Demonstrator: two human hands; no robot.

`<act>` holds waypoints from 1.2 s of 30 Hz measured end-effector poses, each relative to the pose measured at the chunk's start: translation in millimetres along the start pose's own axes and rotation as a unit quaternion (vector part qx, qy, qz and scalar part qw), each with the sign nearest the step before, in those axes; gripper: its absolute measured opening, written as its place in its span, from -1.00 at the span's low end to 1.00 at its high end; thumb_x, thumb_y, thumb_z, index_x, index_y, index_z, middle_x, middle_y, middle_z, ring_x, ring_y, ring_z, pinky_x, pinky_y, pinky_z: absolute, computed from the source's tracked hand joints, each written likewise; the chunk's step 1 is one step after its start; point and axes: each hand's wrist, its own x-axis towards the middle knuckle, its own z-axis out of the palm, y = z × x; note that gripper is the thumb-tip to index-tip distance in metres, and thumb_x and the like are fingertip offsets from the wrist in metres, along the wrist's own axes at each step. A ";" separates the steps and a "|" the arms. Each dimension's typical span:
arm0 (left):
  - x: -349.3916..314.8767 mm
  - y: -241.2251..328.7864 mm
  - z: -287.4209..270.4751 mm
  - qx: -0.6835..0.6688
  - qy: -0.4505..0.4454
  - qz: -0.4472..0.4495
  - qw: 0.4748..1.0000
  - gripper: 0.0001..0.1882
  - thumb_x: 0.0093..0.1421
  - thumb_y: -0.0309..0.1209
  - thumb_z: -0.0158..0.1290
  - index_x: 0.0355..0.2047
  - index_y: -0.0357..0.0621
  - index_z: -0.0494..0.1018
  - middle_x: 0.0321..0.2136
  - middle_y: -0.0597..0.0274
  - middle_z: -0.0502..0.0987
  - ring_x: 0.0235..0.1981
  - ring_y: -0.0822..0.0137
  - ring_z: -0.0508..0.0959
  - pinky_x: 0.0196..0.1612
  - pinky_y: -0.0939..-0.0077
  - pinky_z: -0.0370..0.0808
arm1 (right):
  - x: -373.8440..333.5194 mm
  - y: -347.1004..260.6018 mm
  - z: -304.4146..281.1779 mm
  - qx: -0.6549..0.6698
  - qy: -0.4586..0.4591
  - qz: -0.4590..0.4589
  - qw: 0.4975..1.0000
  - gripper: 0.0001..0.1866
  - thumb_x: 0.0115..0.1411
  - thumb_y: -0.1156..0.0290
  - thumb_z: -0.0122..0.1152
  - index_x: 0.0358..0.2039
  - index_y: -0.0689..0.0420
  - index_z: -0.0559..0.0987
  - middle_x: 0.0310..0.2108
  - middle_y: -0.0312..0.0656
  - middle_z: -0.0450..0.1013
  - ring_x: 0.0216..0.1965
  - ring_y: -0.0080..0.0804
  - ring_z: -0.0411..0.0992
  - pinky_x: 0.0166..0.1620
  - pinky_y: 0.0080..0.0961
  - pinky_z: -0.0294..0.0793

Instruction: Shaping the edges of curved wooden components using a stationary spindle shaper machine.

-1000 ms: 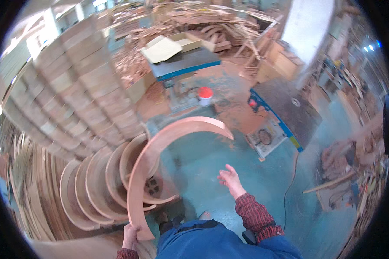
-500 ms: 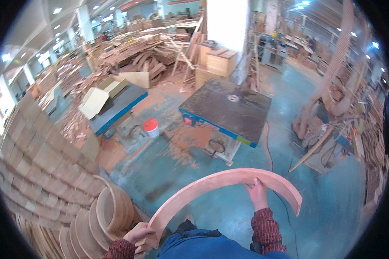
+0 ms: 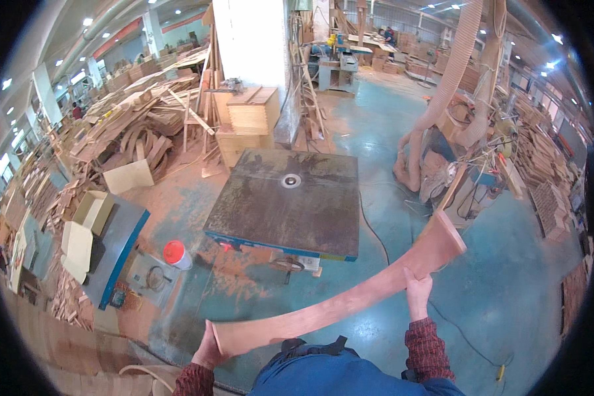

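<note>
A long curved wooden board, pale reddish, spans the space in front of my body, its right end raised higher than its left. My left hand grips the left end, its fingers partly hidden by the wood. With its thumb on the near face, my right hand is closed around the lower edge toward the right end. Beyond the board stands a machine table with a dark worn top, a blue edge and a round metal insert. The board is apart from that table.
A second blue-edged table with an opened cardboard box stands at left, beside a red-lidded white bucket. A cable crosses the floor at right. Thick dust hoses hang beyond. Curved wood pieces lie lower left.
My view has swung right, bringing the machine table nearer the middle. The board has turned from arching upward to showing its broad face, with both hands still on it.
</note>
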 end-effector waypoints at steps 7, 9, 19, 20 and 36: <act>150.6 96.2 27.3 0.153 0.045 0.235 0.959 -0.22 0.43 0.10 -0.14 0.46 -0.13 0.03 0.29 0.10 0.31 0.25 0.08 0.37 0.26 -0.09 0.31 | 73.4 4.6 77.0 -0.264 -0.029 0.028 0.964 -0.65 0.08 0.23 0.36 -0.27 0.28 0.68 -0.38 0.14 0.62 -0.28 0.02 0.65 -0.19 -0.17 0.59; 185.5 129.6 71.6 0.194 0.090 0.290 0.933 -0.42 0.44 -0.33 -0.10 0.41 -0.19 0.10 0.16 0.15 0.38 0.08 0.24 0.48 0.13 0.24 0.44 | 107.0 8.2 105.5 -0.311 -0.066 0.081 0.945 -0.63 0.06 0.16 0.35 -0.34 0.27 0.69 -0.42 0.15 0.61 -0.30 0.07 0.64 -0.21 -0.12 0.59; 388.4 211.9 29.3 0.386 0.367 0.409 0.741 -0.49 0.19 -0.59 -0.01 0.18 -0.37 0.32 -0.01 0.07 0.49 0.03 0.19 0.49 0.13 0.34 0.40 | 236.7 25.5 233.8 -0.377 -0.277 0.141 0.873 -0.38 0.16 -0.18 0.13 -0.57 0.20 0.71 -0.64 -0.02 0.55 -0.46 -0.04 0.63 -0.25 -0.15 0.60; 401.0 212.6 16.3 0.422 0.387 0.380 0.726 -0.50 0.18 -0.58 -0.02 0.17 -0.36 0.34 -0.03 0.06 0.50 0.02 0.19 0.50 0.13 0.34 0.40 | 245.3 24.7 237.6 -0.375 -0.301 0.148 0.864 -0.33 0.18 -0.22 0.10 -0.60 0.19 0.70 -0.71 -0.07 0.53 -0.51 -0.08 0.62 -0.28 -0.18 0.60; 491.6 240.6 1.1 0.397 0.377 0.410 0.729 -0.56 0.26 -0.47 -0.03 0.12 -0.41 0.37 -0.05 -0.06 0.50 0.00 0.07 0.49 0.12 0.25 0.39 | 315.0 -331.8 219.1 0.146 -0.270 -0.553 0.775 -0.11 0.05 0.41 0.52 0.37 0.19 0.29 0.13 -0.09 0.50 -0.06 -0.25 0.57 0.02 -0.33 0.56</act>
